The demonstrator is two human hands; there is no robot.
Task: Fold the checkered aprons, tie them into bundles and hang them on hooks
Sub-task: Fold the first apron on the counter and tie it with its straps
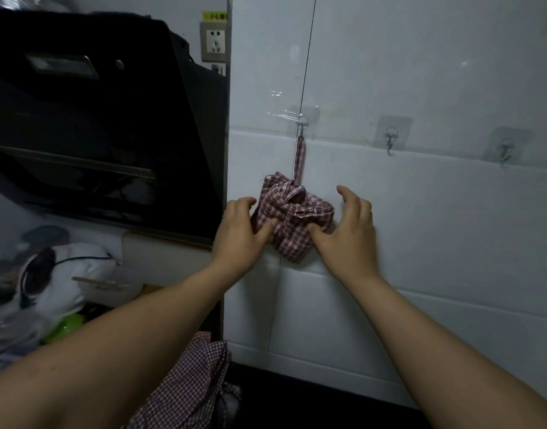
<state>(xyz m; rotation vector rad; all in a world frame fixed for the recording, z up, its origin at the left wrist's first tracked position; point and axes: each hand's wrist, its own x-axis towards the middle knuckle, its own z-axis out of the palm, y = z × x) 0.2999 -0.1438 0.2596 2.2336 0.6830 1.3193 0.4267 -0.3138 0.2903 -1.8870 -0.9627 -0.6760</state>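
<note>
Hanging is recorded as done for one piece: the apron bundle [292,218] is suspended by its strap [300,156] from the leftmost hook [303,120]. The left hand [239,230] and right hand [346,230] are held at its sides with fingers spread. Only the thumbs touch the cloth, and nothing is clamped. The middle hook [390,140] and right hook [505,151] are bare. The loose checkered cloth [191,388] below is judged unfolded and untied. A white bag [71,274] is noted at left; its contents cannot be told.

Both my bare forearms stretch forward, side by side. My left hand [239,232] and right hand [351,226] are raised with palms turned toward each other, fingers loosely curved and spread, thumbs angled inward.
</note>
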